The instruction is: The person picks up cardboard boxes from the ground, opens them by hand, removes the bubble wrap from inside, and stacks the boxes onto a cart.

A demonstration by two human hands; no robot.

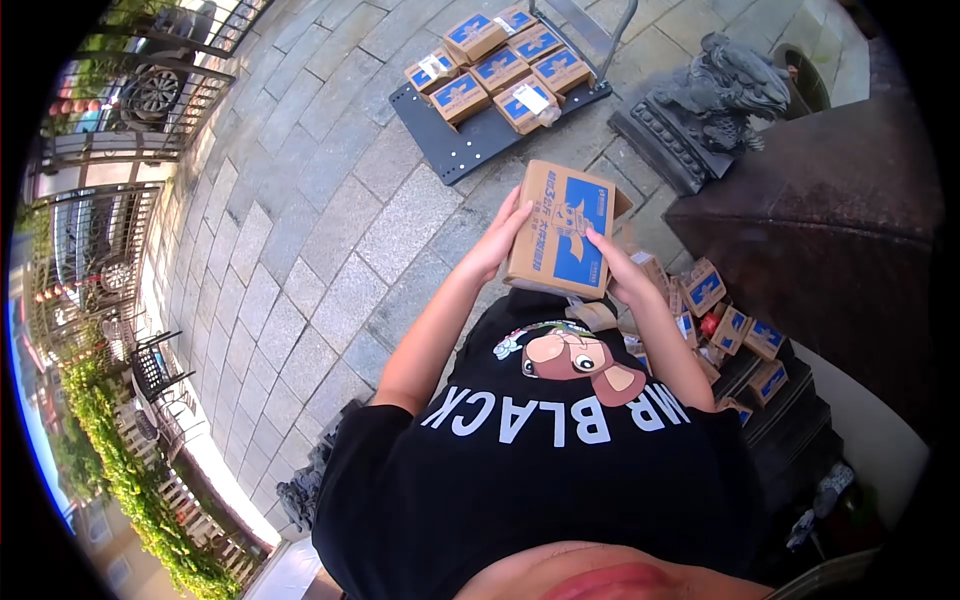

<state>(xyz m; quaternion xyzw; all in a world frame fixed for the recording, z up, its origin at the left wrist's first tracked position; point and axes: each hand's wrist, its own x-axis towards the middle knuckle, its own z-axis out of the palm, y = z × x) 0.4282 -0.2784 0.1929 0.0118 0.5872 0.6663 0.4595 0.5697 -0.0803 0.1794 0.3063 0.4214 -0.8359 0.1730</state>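
A cardboard box with a blue printed panel and lettering is held up in front of my chest, between both hands. My left hand grips its left side, fingers partly hidden behind the edge. My right hand is closed on the right side, thumb lying over the blue panel. Beyond the box stands a dark flat hand cart, loaded with several similar boxes, one resting on top of others. More small boxes lie in a jumbled pile to the right, beside my right forearm.
A dark carved stone statue on a base stands at the right, near a large dark brown surface. Grey stone paving stretches to the left. A metal fence, a black chair and green plants line the left side.
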